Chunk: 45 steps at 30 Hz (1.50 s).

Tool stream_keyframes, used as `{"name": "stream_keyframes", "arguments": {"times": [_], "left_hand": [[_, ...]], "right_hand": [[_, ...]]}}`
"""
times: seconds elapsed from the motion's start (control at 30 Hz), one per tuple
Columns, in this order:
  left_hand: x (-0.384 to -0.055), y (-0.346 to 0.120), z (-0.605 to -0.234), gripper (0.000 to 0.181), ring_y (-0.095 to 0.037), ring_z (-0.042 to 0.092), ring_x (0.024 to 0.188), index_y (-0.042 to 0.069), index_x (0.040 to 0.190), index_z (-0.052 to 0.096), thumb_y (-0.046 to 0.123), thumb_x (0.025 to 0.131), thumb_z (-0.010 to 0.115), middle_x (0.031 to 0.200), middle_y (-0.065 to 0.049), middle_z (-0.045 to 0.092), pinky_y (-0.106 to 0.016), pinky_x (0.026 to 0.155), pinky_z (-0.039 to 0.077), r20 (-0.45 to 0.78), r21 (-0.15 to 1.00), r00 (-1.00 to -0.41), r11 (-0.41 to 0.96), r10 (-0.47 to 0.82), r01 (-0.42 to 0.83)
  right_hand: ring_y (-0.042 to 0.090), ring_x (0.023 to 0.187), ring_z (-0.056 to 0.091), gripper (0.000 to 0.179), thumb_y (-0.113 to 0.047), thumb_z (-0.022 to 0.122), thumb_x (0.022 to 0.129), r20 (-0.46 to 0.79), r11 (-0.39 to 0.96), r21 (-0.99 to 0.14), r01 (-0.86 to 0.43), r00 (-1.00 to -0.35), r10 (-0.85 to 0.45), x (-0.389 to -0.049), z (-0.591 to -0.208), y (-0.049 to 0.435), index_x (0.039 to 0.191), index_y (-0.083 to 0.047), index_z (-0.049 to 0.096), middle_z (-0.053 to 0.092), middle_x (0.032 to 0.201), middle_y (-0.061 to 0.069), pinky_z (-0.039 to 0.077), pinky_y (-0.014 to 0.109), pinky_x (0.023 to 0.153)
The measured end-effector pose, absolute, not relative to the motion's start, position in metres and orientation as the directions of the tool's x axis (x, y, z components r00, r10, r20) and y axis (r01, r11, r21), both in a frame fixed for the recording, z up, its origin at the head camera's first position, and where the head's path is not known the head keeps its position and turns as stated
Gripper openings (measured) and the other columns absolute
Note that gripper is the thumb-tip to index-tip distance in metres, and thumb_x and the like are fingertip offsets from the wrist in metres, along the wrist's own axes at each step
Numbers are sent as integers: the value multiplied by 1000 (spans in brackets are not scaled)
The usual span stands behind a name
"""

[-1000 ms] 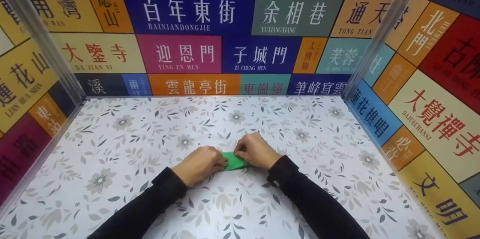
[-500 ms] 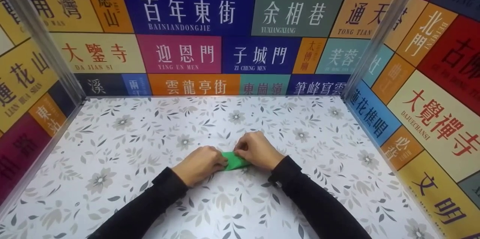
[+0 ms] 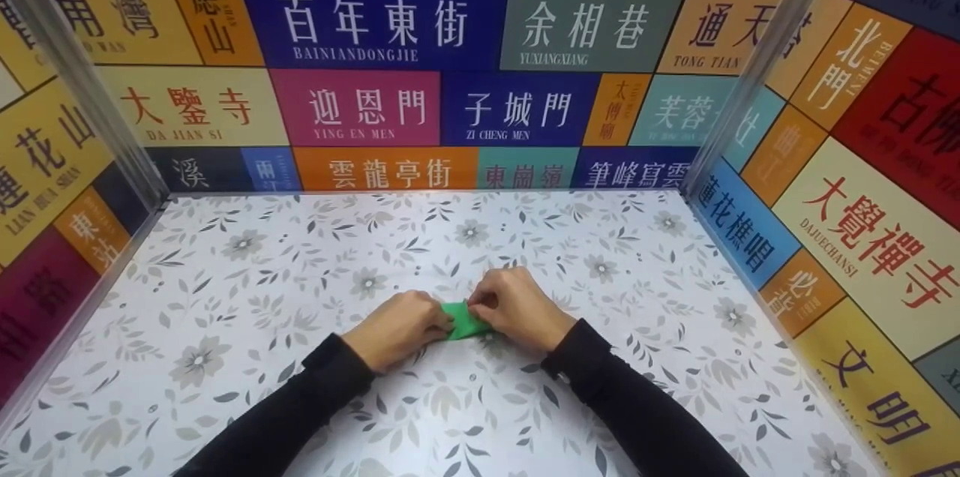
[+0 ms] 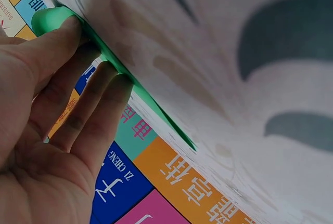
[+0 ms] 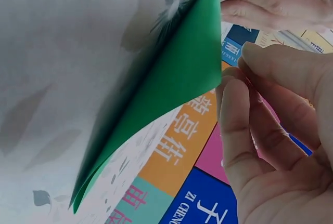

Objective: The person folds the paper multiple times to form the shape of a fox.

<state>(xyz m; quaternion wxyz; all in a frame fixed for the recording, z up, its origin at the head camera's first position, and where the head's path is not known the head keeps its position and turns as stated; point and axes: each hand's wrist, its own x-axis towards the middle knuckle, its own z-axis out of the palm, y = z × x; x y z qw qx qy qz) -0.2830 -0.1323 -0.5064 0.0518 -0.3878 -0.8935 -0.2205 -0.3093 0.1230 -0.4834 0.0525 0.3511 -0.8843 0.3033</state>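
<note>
A small piece of green paper (image 3: 465, 320) lies in the middle of the table, between the two hands. My left hand (image 3: 403, 328) holds its left end, the thumb over the paper and fingers along its edge in the left wrist view. At the right end is my right hand (image 3: 521, 306), with curled fingers at the paper's edge. In the right wrist view, its fingertips (image 5: 229, 86) meet a corner of the paper, while the thumb tip stands a little off. There the paper (image 5: 166, 78) appears folded over, one layer bulging up in a curve.
The table (image 3: 247, 394) has a white covering printed with grey leaves and flowers. Coloured panels with lettering form a back wall (image 3: 375, 19) and side walls. Clear corner strips (image 3: 765, 64) run where the walls meet. Both forearms wear black sleeves (image 3: 285, 409).
The right hand and its sleeve have shifted slightly, the wrist now a little further right and nearer. The left hand stays in place on the green paper. The head view has shifted very slightly.
</note>
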Motion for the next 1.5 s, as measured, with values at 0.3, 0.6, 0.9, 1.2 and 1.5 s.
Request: {"name": "stream_keyframes", "arguments": {"times": [0.3,0.6,0.9,1.2,1.5], "left_hand": [[-285,-134,-507,11,-16,73,80,20,92,89,15,102,88,87,4,84,-38,78,66,273,352,-684,592,676,725],[-284,-134,-508,7,-18,80,84,19,100,93,12,99,90,91,2,87,-36,78,68,291,342,-678,588,675,733],[-284,-135,-507,8,-19,83,88,18,106,93,13,100,90,96,1,89,-38,83,70,275,368,-695,595,664,714],[-283,-133,-506,7,-19,81,85,18,103,92,12,99,90,92,2,88,-38,81,69,288,363,-689,590,666,722],[-283,-133,-506,5,-20,81,85,16,102,92,12,99,90,93,1,88,-37,80,69,288,355,-681,585,674,729]], "right_hand": [[19,90,82,7,-3,91,96,356,531,-457,-713,-694,-625,-299,-486,122,101,-7,91,86,97,4,69,34,84],[19,83,80,7,-1,92,94,362,511,-440,-739,-666,-652,-295,-500,119,97,-6,90,84,91,5,67,29,79],[12,77,74,6,-5,94,92,386,497,-455,-739,-667,-638,-298,-512,117,94,-10,90,82,87,2,62,26,73],[19,74,74,9,-8,97,92,291,609,-428,-667,-740,-606,-291,-501,105,88,-8,89,81,83,6,62,30,72],[18,68,75,13,-7,97,90,271,626,-441,-643,-760,-590,-295,-501,100,81,-8,88,83,73,3,61,30,67]]}}
